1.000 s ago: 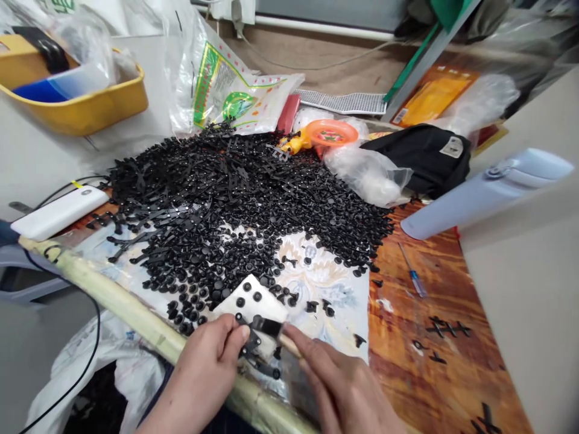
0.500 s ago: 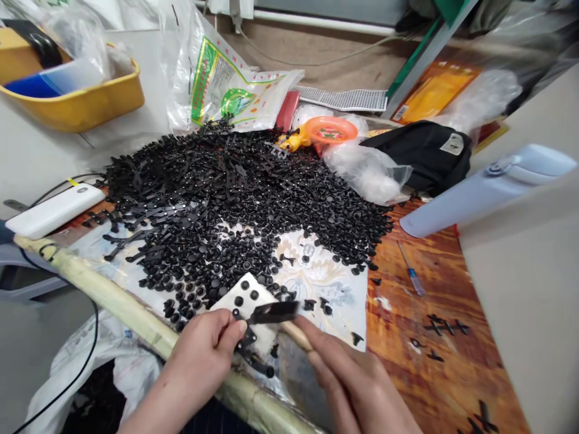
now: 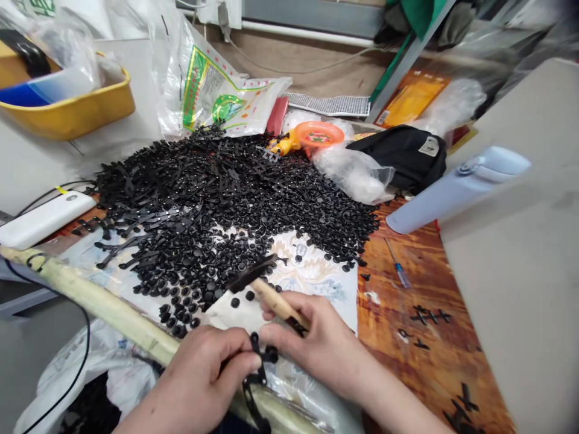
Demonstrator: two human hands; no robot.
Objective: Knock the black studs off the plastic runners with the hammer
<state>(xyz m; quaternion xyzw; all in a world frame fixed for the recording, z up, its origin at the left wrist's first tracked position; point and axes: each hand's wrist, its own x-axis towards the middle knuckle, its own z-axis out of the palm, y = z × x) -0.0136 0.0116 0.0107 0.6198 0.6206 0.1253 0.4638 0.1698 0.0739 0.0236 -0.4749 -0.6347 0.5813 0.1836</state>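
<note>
My left hand (image 3: pixel 212 371) is closed, pinching a jointed black plastic strip (image 3: pixel 256 377) between thumb and fingers. The strip hangs down past the table's near edge. My right hand (image 3: pixel 312 337) is wrapped round the wooden handle of a hammer (image 3: pixel 275 300); its dark head points up and left above a white block (image 3: pixel 221 312). Black round studs (image 3: pixel 234 302) sit on that block. The fingertips of my right hand are close to the strip's right side, by a small black piece; whether they touch it I cannot tell.
A large heap of black plastic strips and studs (image 3: pixel 235 181) covers the table behind my hands. To the right are a screwdriver (image 3: pixel 398 269), black cross-shaped pieces (image 3: pixel 429 315) and a pale blue bottle (image 3: pixel 456 188). A padded rail (image 3: pixel 99 301) runs along the near edge.
The hammer has tilted, its head moving up and left off the strip. My left hand has drawn the strip toward me and right, away from the block. The camera view has shifted slightly.
</note>
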